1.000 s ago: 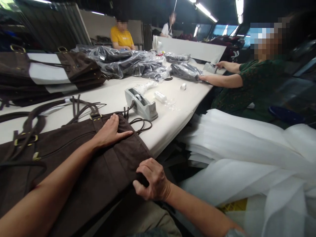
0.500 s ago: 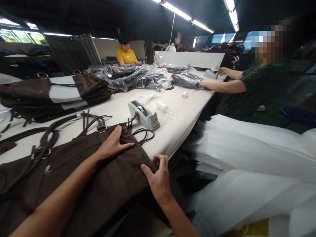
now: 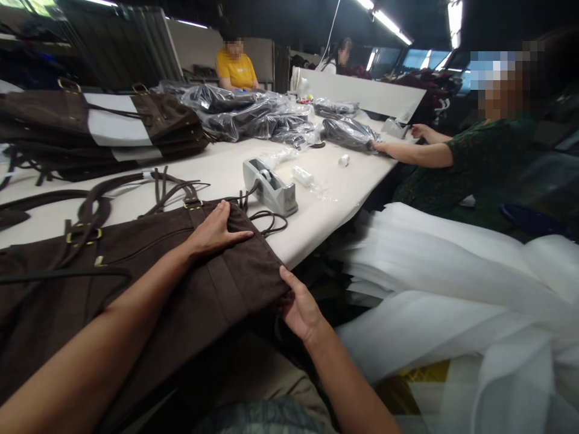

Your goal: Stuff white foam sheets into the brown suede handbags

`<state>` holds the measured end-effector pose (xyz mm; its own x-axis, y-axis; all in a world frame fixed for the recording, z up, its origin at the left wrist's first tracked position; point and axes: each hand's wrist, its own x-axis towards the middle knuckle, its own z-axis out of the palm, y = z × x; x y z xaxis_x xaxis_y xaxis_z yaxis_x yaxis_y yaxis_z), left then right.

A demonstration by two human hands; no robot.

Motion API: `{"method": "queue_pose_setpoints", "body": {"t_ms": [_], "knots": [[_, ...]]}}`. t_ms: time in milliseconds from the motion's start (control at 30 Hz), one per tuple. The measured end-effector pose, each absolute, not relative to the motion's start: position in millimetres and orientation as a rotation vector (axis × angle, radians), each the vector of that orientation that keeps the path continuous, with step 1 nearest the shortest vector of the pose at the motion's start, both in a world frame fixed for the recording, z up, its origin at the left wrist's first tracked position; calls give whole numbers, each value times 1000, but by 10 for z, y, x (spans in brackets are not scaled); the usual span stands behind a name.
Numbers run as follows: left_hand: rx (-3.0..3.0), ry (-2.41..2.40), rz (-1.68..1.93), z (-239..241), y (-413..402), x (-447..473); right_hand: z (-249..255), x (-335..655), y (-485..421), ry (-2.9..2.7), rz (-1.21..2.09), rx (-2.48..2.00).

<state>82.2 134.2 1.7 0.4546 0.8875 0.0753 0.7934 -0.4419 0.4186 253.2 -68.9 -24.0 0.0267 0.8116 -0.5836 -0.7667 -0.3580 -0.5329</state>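
A dark brown handbag (image 3: 181, 301) lies flat along the near edge of the table, its straps and gold buckles toward the far side. My left hand (image 3: 217, 232) rests on top of it near the right end, thumb and fingers spread on the fabric. At the bag's lower right corner, my right hand (image 3: 298, 304) grips the edge, thumb on top and fingers hidden beneath. Just beyond the bag stands a grey tape dispenser (image 3: 271, 190), with thin brown cords beside it.
Stacked brown bags (image 3: 176, 123) wrapped with white sheets lie at the left. Plastic-wrapped bags (image 3: 253, 114) are piled farther back. A co-worker (image 3: 479, 150) handles one wrapped bag at the right. White sheets (image 3: 429, 259) hang beside the table (image 3: 316, 223).
My right hand has closed on the bag's corner, where its fingers were curled at the edge before. The left hand stays on the bag. The view has tilted down.
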Motion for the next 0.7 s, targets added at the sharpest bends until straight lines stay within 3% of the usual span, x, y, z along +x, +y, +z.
{"method": "queue_pose_setpoints", "body": {"t_ms": [133,267,533,700], "knots": [[2404,1394,438,19,1331,819,-189,2507,-758,20,1675,-1000],[2366,1403,428,42,1321,802,-90,2363,-754,-247,1548,-995],[2309,1551,452,90,1739,604,-76,2372,137,-1155,783,-1491],[2344,1504,429,70,1672,561,-151,2448,-8,-1459,483,-1744]]}}
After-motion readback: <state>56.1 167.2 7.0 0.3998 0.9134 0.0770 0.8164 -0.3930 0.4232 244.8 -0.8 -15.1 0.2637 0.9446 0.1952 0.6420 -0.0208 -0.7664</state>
